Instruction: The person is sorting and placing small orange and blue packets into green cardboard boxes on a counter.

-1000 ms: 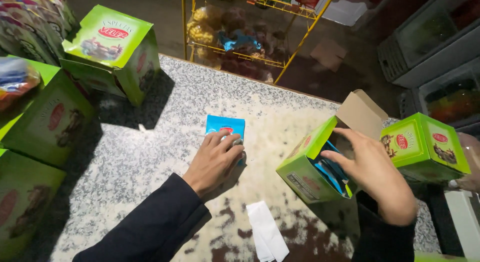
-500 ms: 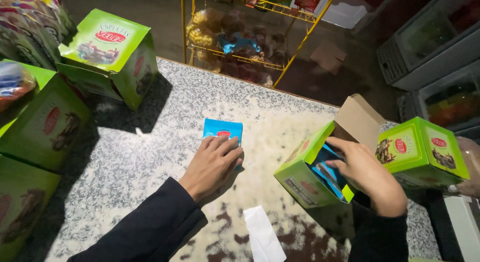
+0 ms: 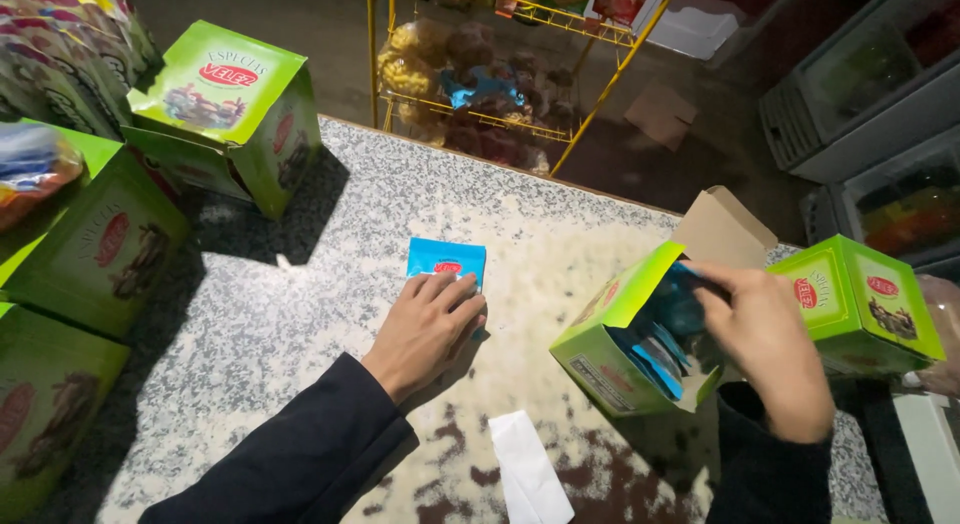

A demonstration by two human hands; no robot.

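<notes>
Pressing flat on a blue packet, the left hand lies palm-down on the speckled stone surface, its grip released, fingers spread over the packet's near half rather than closed round it. Off to that hand's right stands the open green box, tipped on its side with its mouth facing the right hand, whose fingers reach in among more blue packets; whether that grip has closed on one I cannot tell. So the loose packet is nearer the left hand, with bare surface between it and the box.
</notes>
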